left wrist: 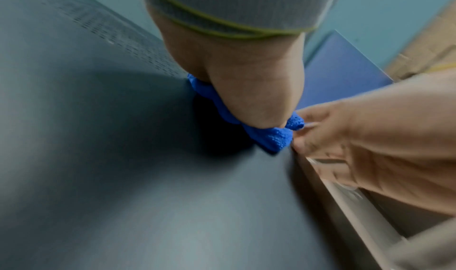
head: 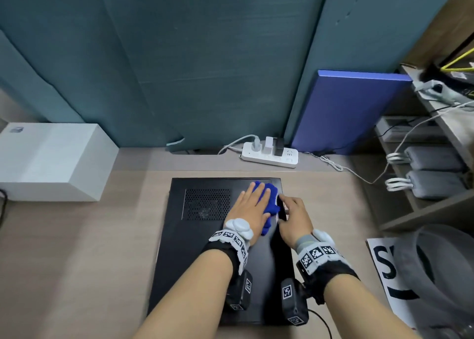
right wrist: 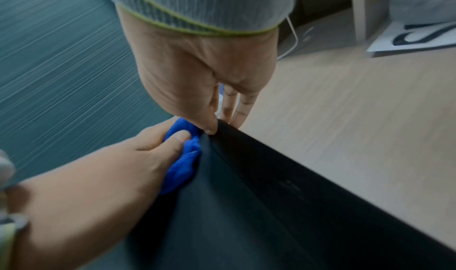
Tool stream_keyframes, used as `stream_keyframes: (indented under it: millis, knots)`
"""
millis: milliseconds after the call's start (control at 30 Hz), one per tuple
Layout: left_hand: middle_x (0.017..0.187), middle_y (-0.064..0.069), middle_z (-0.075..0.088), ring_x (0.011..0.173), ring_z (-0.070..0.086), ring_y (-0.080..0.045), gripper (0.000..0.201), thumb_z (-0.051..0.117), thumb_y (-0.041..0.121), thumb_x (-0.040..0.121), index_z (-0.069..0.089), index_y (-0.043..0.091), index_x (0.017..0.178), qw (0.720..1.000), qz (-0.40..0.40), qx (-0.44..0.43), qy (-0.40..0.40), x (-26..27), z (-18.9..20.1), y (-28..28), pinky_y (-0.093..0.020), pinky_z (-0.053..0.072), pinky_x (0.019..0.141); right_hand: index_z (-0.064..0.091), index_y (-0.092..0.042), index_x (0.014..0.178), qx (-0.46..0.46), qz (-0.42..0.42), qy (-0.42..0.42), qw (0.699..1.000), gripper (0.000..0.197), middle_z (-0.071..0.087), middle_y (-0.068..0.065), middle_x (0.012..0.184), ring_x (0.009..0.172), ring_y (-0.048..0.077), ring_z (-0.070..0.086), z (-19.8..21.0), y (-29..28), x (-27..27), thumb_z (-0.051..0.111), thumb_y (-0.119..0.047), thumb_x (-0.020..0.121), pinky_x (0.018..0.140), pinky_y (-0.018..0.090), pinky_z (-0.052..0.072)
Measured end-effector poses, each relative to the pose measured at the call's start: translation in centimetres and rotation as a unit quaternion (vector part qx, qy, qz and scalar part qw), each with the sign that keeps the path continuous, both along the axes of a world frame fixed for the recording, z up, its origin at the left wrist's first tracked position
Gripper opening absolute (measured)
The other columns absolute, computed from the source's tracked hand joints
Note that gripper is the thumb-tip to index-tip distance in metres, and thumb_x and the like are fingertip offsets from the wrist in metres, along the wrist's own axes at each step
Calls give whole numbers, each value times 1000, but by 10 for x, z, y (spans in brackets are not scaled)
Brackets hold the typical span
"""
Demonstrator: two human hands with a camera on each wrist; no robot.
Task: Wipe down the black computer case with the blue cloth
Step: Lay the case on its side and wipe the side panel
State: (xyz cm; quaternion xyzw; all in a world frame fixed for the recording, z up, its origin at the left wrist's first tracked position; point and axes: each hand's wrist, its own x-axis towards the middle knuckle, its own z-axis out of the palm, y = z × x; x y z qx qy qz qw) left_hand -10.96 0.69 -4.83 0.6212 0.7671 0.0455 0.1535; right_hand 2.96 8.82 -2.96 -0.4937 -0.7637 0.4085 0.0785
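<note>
Risk assessment: black computer case [head: 205,249] flat on desk [head: 77,249], blue cloth [head: 269,200] bunched near far right corner under left hand [head: 248,210], fingers straight, close together, pressing down. Right hand [head: 295,218] bracing right edge, thumb on top, fingers down the side. Probable faults: cloth snagging on vent holes [head: 207,204]; case sliding toward power strip [head: 269,155] under hard push
</note>
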Motion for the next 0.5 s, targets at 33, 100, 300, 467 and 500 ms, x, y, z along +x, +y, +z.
stream_keyframes:
  millis: [33, 100, 300, 467, 500]
  knots:
    - [166, -2, -5, 151, -12, -26, 63, 31, 35, 105, 4, 16, 158, 1000, 13, 5, 3, -11, -1, -4, -43, 8, 123, 53, -13, 145, 9, 10, -14, 1000, 67, 47, 7, 140, 121, 25, 58, 0, 1, -1, 54, 11, 82, 100, 13, 33]
    - [166, -1, -6, 151, -12, -25, 63, 29, 36, 104, 2, 17, 158, 999, 52, 4, 6, -45, -5, -20, -43, 9, 123, 49, -12, 148, 9, 17, -33, 999, 72, 44, 9, 147, 133, 25, 50, -1, -1, -10, 51, 12, 80, 102, 8, 22]
    - [165, -5, 4, 152, -1, -29, 64, 36, 36, 103, 8, 18, 158, 984, 177, 8, 27, -126, -7, -72, -45, 17, 120, 26, -15, 160, -20, 30, -103, 994, 81, 39, 10, 158, 143, 28, 41, 6, 3, -17, 57, 1, 86, 111, 23, 28]
    - [165, -8, 5, 151, -3, -31, 63, 34, 34, 104, 11, 14, 158, 956, 291, 12, 23, -143, -6, -96, -44, 14, 122, 20, -19, 162, -28, 14, -125, 992, 82, 40, 6, 159, 143, 28, 42, 10, -1, -21, 55, -3, 89, 111, 26, 31]
    - [166, -8, 3, 151, -5, -31, 63, 33, 34, 104, 9, 13, 158, 952, 305, 12, 26, -136, -5, -92, -44, 12, 122, 20, -20, 162, -30, 7, -123, 992, 82, 41, 4, 159, 142, 28, 43, 10, -2, -21, 54, -2, 89, 111, 26, 33]
